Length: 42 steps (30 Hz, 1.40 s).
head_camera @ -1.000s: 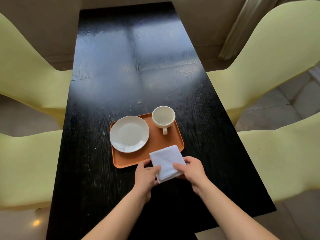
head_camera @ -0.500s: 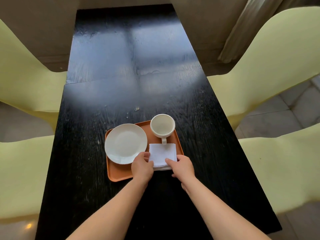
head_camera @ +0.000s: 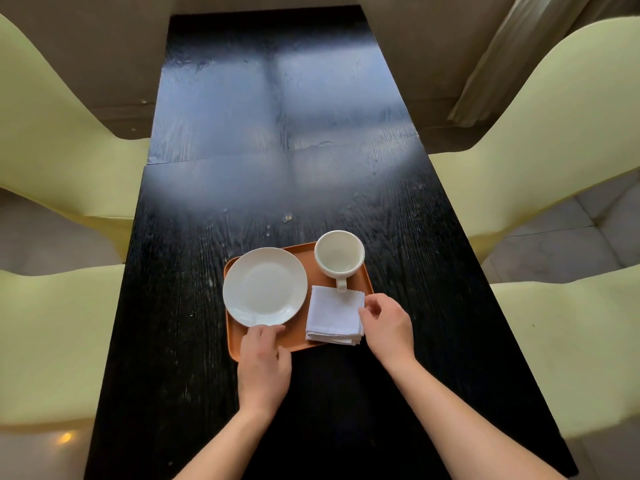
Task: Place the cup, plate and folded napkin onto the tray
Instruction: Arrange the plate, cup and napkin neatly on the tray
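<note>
An orange tray (head_camera: 311, 261) lies on the black table. On its left half sits a white plate (head_camera: 265, 286). A white cup (head_camera: 339, 253) stands upright at the tray's far right corner, handle toward me. The folded white napkin (head_camera: 335, 315) lies on the tray's near right part, its near edge overhanging the rim. My left hand (head_camera: 264, 366) rests at the tray's near edge, fingertips touching the plate's near rim. My right hand (head_camera: 389, 325) hovers at the napkin's right edge, fingers curled and apart, holding nothing.
The long black table (head_camera: 284, 168) stretches away from me. Pale yellow chairs flank it: two on the left (head_camera: 52, 133) (head_camera: 52, 341) and two on the right (head_camera: 554, 116) (head_camera: 571, 341). A small crumb (head_camera: 287, 218) lies beyond the tray.
Both hands carried the napkin onto the tray and let go. My left hand shifted left to the plate's near rim; my right hand drew back to the napkin's right edge.
</note>
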Each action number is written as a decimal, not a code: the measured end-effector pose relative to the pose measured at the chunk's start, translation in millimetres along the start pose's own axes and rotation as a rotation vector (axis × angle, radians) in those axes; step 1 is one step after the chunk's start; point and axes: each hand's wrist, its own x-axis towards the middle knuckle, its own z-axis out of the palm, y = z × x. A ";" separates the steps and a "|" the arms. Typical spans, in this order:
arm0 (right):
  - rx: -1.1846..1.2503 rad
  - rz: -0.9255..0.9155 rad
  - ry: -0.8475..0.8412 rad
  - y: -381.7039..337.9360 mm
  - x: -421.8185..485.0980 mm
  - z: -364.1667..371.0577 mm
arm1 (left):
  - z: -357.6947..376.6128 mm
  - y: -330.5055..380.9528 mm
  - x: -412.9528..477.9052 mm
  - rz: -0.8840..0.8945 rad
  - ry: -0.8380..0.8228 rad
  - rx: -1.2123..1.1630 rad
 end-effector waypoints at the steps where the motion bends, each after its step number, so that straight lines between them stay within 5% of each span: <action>1: -0.001 -0.018 0.002 -5.3 3.5 0.4 | -4.2 -7.4 0.3 -0.011 0.028 0.027; 10: -0.033 0.083 -0.071 -49.5 42.4 22.0 | -14.7 -36.1 24.7 -0.416 -0.016 -0.026; 42: -0.094 0.056 0.082 -42.7 70.3 14.1 | -8.3 -41.4 30.0 -0.307 -0.173 0.099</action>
